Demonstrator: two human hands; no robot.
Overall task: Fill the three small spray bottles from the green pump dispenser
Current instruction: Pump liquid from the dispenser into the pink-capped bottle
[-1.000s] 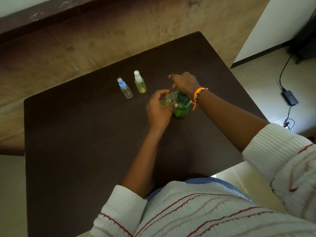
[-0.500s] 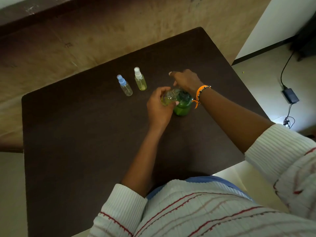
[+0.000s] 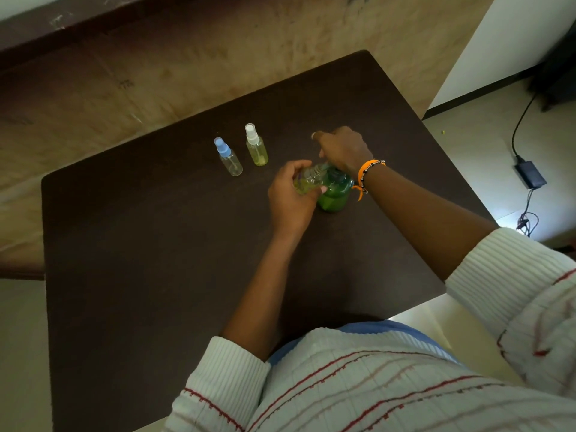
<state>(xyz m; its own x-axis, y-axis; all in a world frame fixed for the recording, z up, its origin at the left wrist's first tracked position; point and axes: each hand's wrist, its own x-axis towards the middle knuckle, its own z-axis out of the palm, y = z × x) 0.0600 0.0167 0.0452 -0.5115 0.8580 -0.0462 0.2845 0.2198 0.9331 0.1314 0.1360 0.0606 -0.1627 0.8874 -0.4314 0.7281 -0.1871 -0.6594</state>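
The green pump dispenser (image 3: 334, 194) stands near the middle of the dark table (image 3: 156, 260). My right hand (image 3: 343, 148) rests on top of its pump head, which is hidden under the fingers. My left hand (image 3: 288, 201) holds a small clear spray bottle (image 3: 307, 180), uncapped and tilted with its neck against the dispenser's spout; yellowish liquid shows inside. Two capped spray bottles stand to the far left: a blue-capped bottle (image 3: 229, 159), nearly clear, and a white-capped bottle (image 3: 256, 148) with yellow-green liquid.
A worn wooden panel (image 3: 218, 57) runs behind the table. On the floor to the right lie a black power adapter (image 3: 530, 174) and its cable. The table's right edge is close to my right forearm.
Both hands stay on the dispenser and small bottle. The camera view shifted slightly; the objects on the table have not moved.
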